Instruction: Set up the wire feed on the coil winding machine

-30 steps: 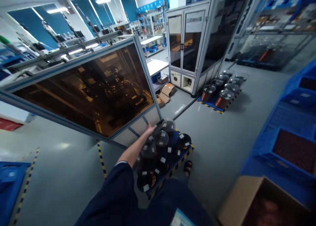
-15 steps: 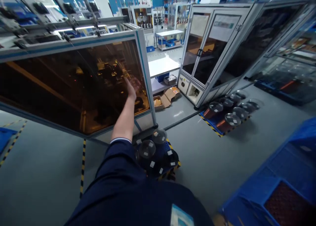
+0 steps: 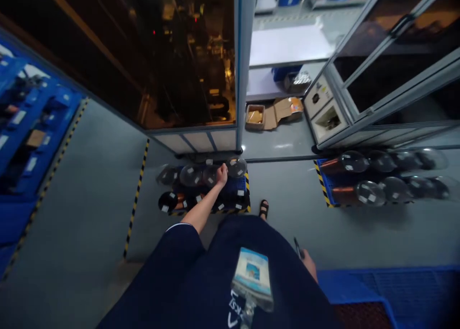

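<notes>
My left hand (image 3: 222, 173) reaches down to a blue pallet (image 3: 235, 185) on the floor, packed with several wire spools (image 3: 190, 175) with clear tops and white labels. The hand rests at the rim of one spool in the back row; its fingers are too small to read. My right hand (image 3: 308, 265) hangs low by my hip and holds a thin dark pen (image 3: 297, 247). A badge (image 3: 251, 271) hangs on my dark blue clothes. My sandalled foot (image 3: 264, 208) stands just right of the pallet.
A machine enclosure with a tinted window (image 3: 161, 55) stands right behind the pallet. A second pallet of copper spools (image 3: 359, 180) lies to the right. Open cardboard boxes (image 3: 268, 113) sit between cabinets. Blue crates (image 3: 28, 127) line the left; another blue bin (image 3: 377, 290) is at bottom right.
My left hand came down from the enclosure's window to the spools on the pallet. The view tipped downward, and my right hand with the pen came into sight.
</notes>
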The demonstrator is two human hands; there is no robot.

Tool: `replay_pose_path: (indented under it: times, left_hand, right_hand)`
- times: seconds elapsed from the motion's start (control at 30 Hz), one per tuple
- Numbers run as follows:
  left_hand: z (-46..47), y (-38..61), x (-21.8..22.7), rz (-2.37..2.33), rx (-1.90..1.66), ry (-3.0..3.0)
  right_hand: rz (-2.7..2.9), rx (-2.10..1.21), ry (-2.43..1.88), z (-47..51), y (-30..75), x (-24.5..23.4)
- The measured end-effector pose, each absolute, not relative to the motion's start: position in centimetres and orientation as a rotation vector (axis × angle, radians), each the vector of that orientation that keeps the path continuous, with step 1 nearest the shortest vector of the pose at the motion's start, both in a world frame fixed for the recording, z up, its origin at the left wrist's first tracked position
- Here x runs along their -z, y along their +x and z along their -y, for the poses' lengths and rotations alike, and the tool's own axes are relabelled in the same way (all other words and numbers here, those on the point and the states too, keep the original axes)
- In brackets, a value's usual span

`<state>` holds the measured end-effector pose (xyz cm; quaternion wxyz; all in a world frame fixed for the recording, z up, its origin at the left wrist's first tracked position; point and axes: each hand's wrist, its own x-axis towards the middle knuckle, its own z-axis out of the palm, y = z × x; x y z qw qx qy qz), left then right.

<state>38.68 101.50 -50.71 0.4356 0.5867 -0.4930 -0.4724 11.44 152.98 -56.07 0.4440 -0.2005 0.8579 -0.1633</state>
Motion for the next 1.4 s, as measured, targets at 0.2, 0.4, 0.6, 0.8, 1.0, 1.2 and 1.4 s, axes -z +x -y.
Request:
replay_pose_path:
  times: [0.2, 0.4, 0.6, 0.8, 1.0, 1.2, 1.4]
  left_hand:
    - [-109.9, 38.1, 47.3, 1.148, 0.981, 1.461]
    - [-119.6, 33.8, 42.5, 1.088, 1.071, 1.307]
    - [-127.2, 31.9, 42.0, 1.013, 1.1, 1.245]
    - [-131.8, 32.3, 43.9, 1.004, 1.064, 1.206]
    - [-133.5, 32.5, 44.3, 1.017, 1.067, 1.195]
    - [-133.7, 33.0, 44.1, 1.019, 1.056, 1.209]
    - [-133.6, 33.6, 45.1, 0.899, 0.965, 1.242]
  right_hand:
    - [-1.871, 0.405, -1.167, -136.9, 4.0, 51.9]
    - [-1.271, 0.57, -1.81, -123.3, 4.7, 41.0]
    - [-1.01, 0.387, -2.029, -121.3, 7.0, 33.4]
    - [-0.954, 0.201, -2.068, -122.9, 9.1, 33.3]
    - [-0.902, 0.086, -2.113, -123.6, 10.6, 33.8]
    - [-0.936, 0.013, -2.146, -123.7, 12.3, 32.7]
    - [-1.07, -0.038, -2.056, -123.9, 13.2, 31.9]
